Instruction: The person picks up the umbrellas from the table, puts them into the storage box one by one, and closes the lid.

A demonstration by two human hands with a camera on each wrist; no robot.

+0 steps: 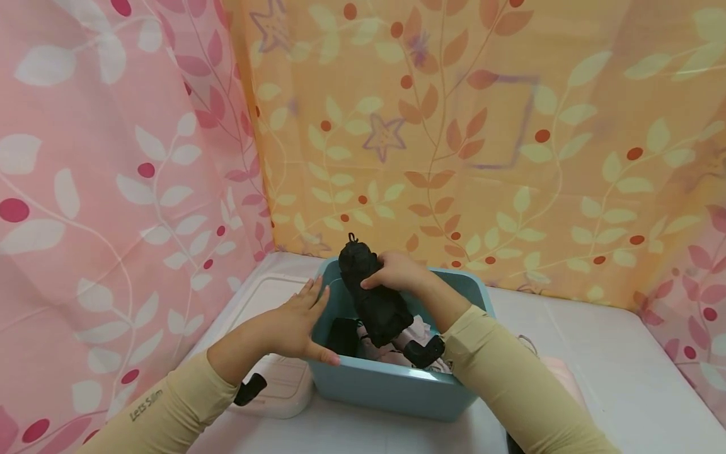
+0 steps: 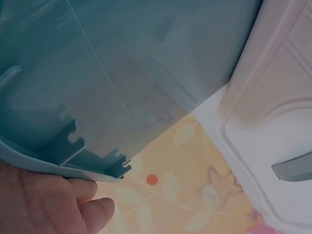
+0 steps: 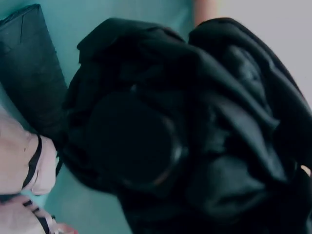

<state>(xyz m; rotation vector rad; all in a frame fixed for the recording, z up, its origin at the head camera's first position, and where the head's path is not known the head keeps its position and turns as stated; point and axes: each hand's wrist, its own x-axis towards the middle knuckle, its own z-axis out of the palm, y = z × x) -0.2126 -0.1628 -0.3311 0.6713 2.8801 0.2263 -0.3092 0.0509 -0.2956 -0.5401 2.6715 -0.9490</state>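
One black bundle [image 1: 375, 309], clasped by right grip [image 1: 399, 274], half-hides pink cloth [image 1: 421, 329]; spread left grip [image 1: 292, 325] touches bin [image 1: 391, 391].

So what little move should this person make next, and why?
Probably ease the black fabric bundle down into the blue plastic bin: the right hand grips it with its looped end sticking up past the rim, the left hand touches the rim and could steady it, and pink fabric lies in the bin too.
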